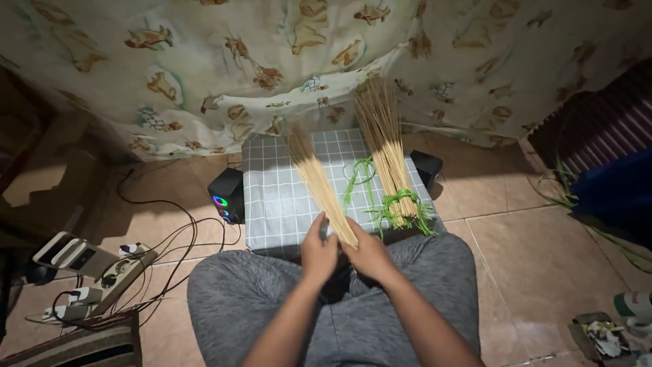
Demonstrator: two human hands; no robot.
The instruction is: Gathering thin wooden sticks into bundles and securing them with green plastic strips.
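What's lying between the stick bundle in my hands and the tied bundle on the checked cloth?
In the head view, loose green string lies on the checked cloth between the held stick bundle, gripped by the left hand and right hand, and the tied bundle.

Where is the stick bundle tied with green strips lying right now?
In the head view, the tied stick bundle lies on the right side of the checked grey cloth, right of the loose bundle in both hands, beside a black speaker.
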